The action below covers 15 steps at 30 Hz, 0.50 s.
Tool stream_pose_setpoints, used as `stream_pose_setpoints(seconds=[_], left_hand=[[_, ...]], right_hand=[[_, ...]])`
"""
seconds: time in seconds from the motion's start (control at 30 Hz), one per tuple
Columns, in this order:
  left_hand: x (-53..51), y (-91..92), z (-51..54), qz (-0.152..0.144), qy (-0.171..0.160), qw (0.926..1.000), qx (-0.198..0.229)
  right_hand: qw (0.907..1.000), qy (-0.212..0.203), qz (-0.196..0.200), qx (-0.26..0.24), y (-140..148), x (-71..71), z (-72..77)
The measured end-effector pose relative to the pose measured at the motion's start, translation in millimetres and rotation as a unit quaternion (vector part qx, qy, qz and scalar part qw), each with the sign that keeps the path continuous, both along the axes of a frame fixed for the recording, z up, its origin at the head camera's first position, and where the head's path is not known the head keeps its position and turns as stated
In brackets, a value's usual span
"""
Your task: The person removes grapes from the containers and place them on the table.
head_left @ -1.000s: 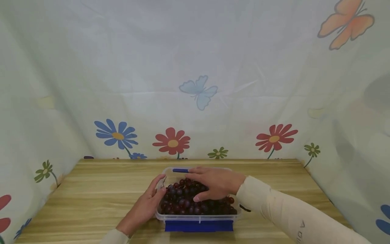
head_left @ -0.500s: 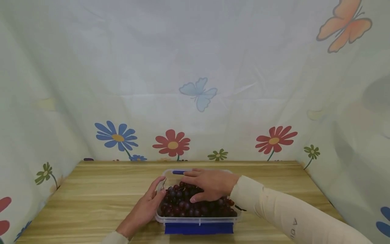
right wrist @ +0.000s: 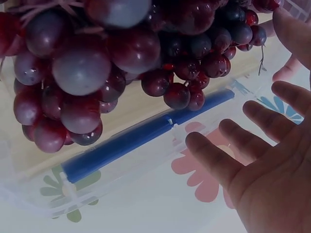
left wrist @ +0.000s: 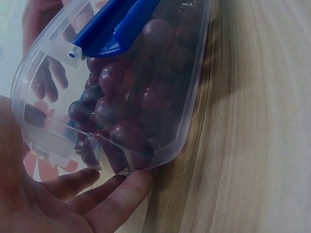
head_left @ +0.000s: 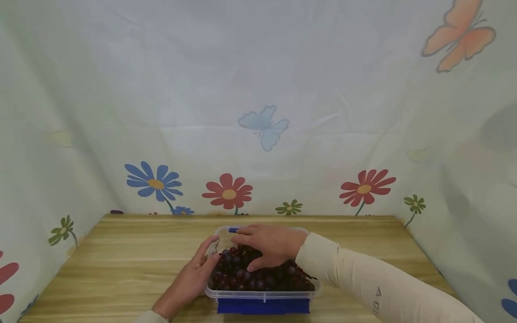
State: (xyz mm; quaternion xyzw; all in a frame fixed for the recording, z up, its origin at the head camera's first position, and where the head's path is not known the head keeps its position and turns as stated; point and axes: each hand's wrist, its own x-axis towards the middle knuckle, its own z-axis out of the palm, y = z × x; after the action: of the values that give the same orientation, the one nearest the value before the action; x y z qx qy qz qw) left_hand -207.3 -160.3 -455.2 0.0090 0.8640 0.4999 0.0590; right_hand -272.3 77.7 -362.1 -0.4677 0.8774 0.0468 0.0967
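A clear plastic food container [head_left: 264, 294] with blue clips sits on the table, holding many dark red grapes [head_left: 238, 273]. My left hand [head_left: 194, 271] holds its left end, thumb over the rim and fingers against the outside. In the left wrist view, those fingers [left wrist: 129, 191] touch the lower outer wall. Above the grapes my right hand [head_left: 268, 242] extends, palm down, fingers pointing left and thumb spread. Seen from the right wrist, its fingers [right wrist: 209, 148] are straight and apart, holding nothing. It hides part of the grapes and the far rim.
The wood-grain table [head_left: 133, 260] surrounds the container. Behind and at both sides hangs a pale cloth [head_left: 194, 89] printed with flowers and butterflies. A dark grape stem [head_left: 307, 273] sticks out towards the right rim. A small dark object [head_left: 116, 211] lies at the table's back left edge.
My right hand has slid left across the grapes, covering more of the far blue clip. The left hand keeps its place on the container. The head view has tilted slightly up.
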Motion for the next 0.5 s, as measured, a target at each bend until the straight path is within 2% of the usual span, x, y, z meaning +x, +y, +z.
stream_pose_setpoints(seconds=[0.17,0.5], left_hand=[[1.7,0.6,-0.3,0.001,0.001,1.0000,0.005],[3.6,0.6,1.9,0.005,-0.010,0.9999,0.002]], right_hand=[[0.9999,0.011,-0.004,-0.001,-5.6,-3.1,0.2],[0.9980,0.058,0.024,0.005,-17.4,-5.7,-8.8]])
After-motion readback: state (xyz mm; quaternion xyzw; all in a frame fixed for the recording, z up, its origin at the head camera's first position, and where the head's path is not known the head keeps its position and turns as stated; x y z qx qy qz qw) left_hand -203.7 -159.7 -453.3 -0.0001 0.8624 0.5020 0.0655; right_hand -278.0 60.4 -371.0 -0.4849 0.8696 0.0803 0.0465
